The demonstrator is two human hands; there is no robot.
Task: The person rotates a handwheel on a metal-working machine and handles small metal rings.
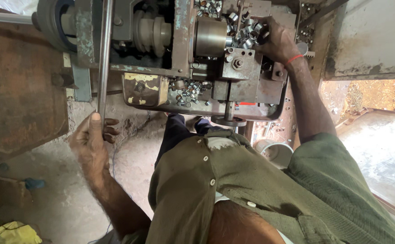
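Observation:
My left hand [90,140] grips the lower end of a long steel lever rod [104,54] that rises to an old grey lathe-like machine [186,58]. My right hand [276,43] reaches over the machine's top right and rests among a heap of small shiny metal rings [245,29]; its fingers curl over some of them, a red thread at the wrist. A round steel chuck [210,37] sits just left of that hand. More rings lie in a tray [186,90] under the chuck.
A rusty brown metal panel [21,90] stands at the left. A white bucket [274,151] sits on the dusty floor below the machine. A yellow cloth [9,232] lies at bottom left. A grey metal slab [371,40] fills the upper right.

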